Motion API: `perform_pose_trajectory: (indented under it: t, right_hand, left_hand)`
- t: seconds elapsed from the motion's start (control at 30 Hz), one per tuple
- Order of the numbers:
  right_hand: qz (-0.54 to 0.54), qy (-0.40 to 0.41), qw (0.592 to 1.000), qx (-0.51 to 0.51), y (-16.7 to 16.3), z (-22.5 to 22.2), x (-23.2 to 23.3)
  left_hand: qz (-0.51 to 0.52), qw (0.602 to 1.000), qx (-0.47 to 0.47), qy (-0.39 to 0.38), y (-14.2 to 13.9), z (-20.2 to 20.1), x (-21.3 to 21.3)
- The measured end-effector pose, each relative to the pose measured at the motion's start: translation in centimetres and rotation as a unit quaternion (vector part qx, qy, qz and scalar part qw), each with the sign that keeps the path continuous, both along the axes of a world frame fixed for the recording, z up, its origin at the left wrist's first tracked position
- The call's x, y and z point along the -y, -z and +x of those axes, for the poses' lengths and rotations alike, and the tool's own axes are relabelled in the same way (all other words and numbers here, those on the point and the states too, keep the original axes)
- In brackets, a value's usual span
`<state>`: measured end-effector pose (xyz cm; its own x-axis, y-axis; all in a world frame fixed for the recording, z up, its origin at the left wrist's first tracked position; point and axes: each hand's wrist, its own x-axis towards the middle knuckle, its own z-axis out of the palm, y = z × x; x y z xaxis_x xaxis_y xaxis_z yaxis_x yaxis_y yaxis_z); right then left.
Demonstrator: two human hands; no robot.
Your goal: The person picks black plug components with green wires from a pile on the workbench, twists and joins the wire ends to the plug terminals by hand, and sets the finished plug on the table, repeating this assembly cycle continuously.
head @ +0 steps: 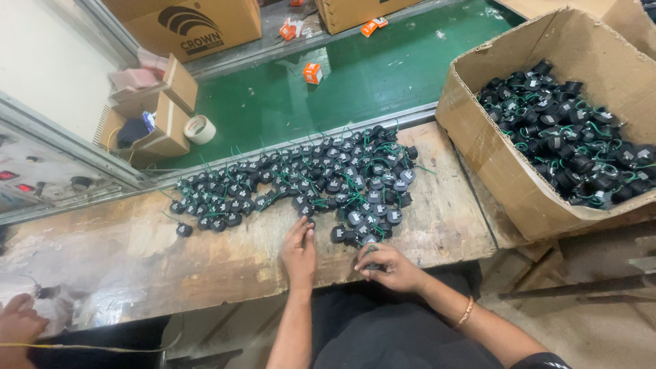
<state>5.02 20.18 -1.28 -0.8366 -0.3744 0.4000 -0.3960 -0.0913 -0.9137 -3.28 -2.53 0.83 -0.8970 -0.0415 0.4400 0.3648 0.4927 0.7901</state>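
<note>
I have my right hand [391, 266] curled around 1 small black round part [371, 258] at the near edge of the desk [205, 253], the fingers together and clamped on it, with a loop of its green wire showing above the knuckles. My left hand [299, 251] lies flat on the wood just beside it, fingers stretched out and close together but holding nothing, the tips touching the nearest stray part [305, 210] at the foot of the spread of black parts [321, 181]. That spread runs in a band across the desk, from the far left near the green belt [355, 82] to a denser cluster straight ahead of me, green leads tangled throughout. To do this step well, I judge I should keep the held part low over the desk and free its lead before lifting, since the wires cross each other and 1 tug could drag neighbours off the edge. The left hand is best used to pin the next part so it separates cleanly. A big cardboard box [506, 171] to my right holds many more of the same parts, well apart from my hands. Another person's hand [19, 316] rests at the far left corner, clear of mine.
</note>
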Motion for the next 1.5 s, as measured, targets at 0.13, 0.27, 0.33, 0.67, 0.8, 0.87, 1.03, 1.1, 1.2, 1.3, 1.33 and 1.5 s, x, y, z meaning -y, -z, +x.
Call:
perform_pose_trajectory:
  t: [0.13,0.27,0.33,0.67,0.8,0.87,1.03,1.1,1.2,1.3,1.33,1.5]
  right_hand:
    - [0.0,0.003,1.0,0.017,0.0,0.1,0.0]
    - [0.001,0.005,1.0,0.018,0.0,0.1,0.1]
    - [0.005,0.005,1.0,0.019,-0.1,0.0,0.1]
    - [0.031,0.011,0.999,0.012,-0.2,0.0,0.0]
    - [0.032,0.01,0.999,0.012,-0.4,0.0,0.0]
    - [0.028,0.009,1.0,0.007,-0.6,0.1,0.1]
    - [0.031,0.013,0.999,-0.004,-0.9,0.1,0.0]
    - [0.038,0.017,0.999,-0.007,-1.0,0.1,0.0]
    - [0.064,0.045,0.996,-0.032,-0.8,0.2,-0.1]
    - [0.095,0.088,0.991,-0.041,-0.1,-0.1,-0.3]
    - [0.105,0.097,0.989,-0.035,0.3,0.0,-0.3]
    - [0.095,0.116,0.984,-0.1,1.8,-0.2,-0.3]
  left_hand:
    - [0.078,0.996,0.036,-0.007,0.0,0.0,0.2]
    - [0.068,0.997,0.043,-0.004,0.0,0.1,0.2]
    - [0.046,0.999,0.026,0.005,0.1,0.1,0.2]
    - [0.0,1.0,-0.008,0.014,0.3,0.3,0.3]
    - [-0.012,1.0,-0.012,0.012,0.2,0.4,0.3]
    - [-0.011,1.0,-0.016,0.008,0.4,0.3,0.3]
    - [0.097,0.993,0.053,-0.05,1.1,0.3,0.3]
    - [0.188,0.979,0.058,-0.047,1.3,0.5,0.3]
    - [0.258,0.965,0.037,-0.038,1.3,1.8,-0.1]
    - [0.331,0.937,0.018,0.106,0.6,3.9,-2.1]
    - [0.36,0.917,0.018,0.169,0.2,4.9,-2.7]
    - [0.044,0.954,-0.068,0.29,-2.3,6.0,-5.0]
